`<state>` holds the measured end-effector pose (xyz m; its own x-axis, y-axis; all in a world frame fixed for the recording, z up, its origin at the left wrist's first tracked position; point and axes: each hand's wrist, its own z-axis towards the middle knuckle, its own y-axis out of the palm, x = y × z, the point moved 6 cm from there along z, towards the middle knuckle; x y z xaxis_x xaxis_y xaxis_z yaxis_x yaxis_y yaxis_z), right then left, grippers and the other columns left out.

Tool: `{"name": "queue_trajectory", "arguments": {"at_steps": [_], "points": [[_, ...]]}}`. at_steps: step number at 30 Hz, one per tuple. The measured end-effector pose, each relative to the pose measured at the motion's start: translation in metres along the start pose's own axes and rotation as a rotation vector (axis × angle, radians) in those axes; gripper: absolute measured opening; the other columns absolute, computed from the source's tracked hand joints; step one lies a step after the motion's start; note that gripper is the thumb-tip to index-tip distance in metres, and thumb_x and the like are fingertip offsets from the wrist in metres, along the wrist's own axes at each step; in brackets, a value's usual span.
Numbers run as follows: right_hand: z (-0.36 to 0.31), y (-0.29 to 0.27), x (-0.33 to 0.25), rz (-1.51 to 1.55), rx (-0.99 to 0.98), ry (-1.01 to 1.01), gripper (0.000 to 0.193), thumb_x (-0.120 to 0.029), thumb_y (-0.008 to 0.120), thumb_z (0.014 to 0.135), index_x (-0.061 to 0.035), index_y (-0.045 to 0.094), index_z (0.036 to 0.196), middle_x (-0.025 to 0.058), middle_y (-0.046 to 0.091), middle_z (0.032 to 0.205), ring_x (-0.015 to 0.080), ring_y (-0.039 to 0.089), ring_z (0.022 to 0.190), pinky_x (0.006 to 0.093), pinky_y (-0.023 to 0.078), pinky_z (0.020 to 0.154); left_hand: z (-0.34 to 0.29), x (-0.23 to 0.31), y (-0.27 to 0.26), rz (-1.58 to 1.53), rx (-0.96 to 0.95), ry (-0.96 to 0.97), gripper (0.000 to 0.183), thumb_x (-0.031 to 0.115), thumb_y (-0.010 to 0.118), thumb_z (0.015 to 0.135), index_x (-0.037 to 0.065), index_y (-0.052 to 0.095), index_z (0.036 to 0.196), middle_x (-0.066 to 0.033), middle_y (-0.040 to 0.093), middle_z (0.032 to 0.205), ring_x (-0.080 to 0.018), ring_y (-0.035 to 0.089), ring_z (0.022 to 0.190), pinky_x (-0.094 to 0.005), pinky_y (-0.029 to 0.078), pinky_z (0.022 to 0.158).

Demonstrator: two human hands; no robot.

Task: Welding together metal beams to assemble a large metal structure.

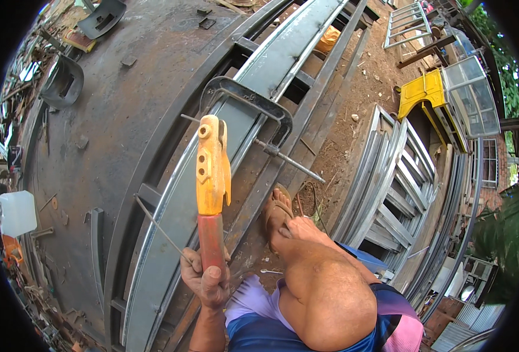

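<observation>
My left hand [208,281] is closed around the red handle of a welding electrode holder [210,170], its yellow jaws pointing up. A short rod stub juts from beside the jaw tip. A thin welding rod [162,232] also sticks out from between the fingers of that hand. Beneath lies a long grey steel beam [242,117], with a black C-clamp [253,101] across it and its screw on the right side. My right hand [299,227] reaches down against my sandalled foot [278,211], fingers bent; what they grip, if anything, is hidden.
Left of the beam spreads a dark steel table [136,76] bearing loose scraps, a welding mask [63,82] and a white jug [16,212]. Stacked metal frames [388,182] lie on the right, below a yellow panel with windows [426,94]. My bent knee [335,299] rises close by.
</observation>
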<state>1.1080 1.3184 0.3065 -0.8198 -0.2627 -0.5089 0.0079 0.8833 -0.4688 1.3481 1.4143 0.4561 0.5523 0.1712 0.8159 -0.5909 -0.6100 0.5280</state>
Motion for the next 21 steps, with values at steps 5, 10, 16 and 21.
{"name": "queue_trajectory", "arguments": {"at_steps": [5,10,16,21], "points": [[-0.036,-0.042,-0.043,0.104,0.172,-0.231,0.060,-0.020,0.058,0.084,0.0061,0.036,0.133,0.0276,0.031,0.140,0.0432,0.032,0.130,0.0448,0.032,0.106,0.004,-0.007,-0.003,-0.015,0.004,0.000,0.046,0.027,0.073,0.079,0.012,0.030,0.088,-0.0218,0.051,0.075,-0.0082,0.034,0.034,-0.0183,0.026,0.030],[-0.045,-0.035,-0.038,0.259,0.345,-0.288,0.061,-0.024,0.057,0.087,0.0065,0.035,0.135,0.0274,0.030,0.143,0.0419,0.031,0.132,0.0425,0.030,0.109,0.007,-0.007,0.000,-0.004,-0.002,-0.038,0.046,0.028,0.072,0.079,0.012,0.030,0.088,-0.0216,0.051,0.075,-0.0082,0.035,0.033,-0.0183,0.028,0.030],[-0.049,-0.014,-0.014,0.167,0.363,-0.258,0.048,-0.027,0.052,0.093,0.0065,0.041,0.127,0.0282,0.053,0.115,0.0420,0.053,0.107,0.0439,0.043,0.090,0.007,-0.007,0.002,-0.004,-0.004,-0.035,0.046,0.028,0.072,0.079,0.012,0.030,0.088,-0.0212,0.051,0.074,-0.0083,0.034,0.032,-0.0183,0.027,0.029],[-0.052,-0.026,-0.026,0.110,0.378,-0.226,0.041,-0.026,0.049,0.097,0.0054,0.044,0.123,0.0246,0.056,0.099,0.0396,0.055,0.094,0.0453,0.043,0.082,0.009,-0.009,-0.003,-0.021,0.014,-0.049,0.046,0.027,0.072,0.079,0.012,0.030,0.088,-0.0214,0.051,0.074,-0.0083,0.034,0.033,-0.0188,0.027,0.029]]}}
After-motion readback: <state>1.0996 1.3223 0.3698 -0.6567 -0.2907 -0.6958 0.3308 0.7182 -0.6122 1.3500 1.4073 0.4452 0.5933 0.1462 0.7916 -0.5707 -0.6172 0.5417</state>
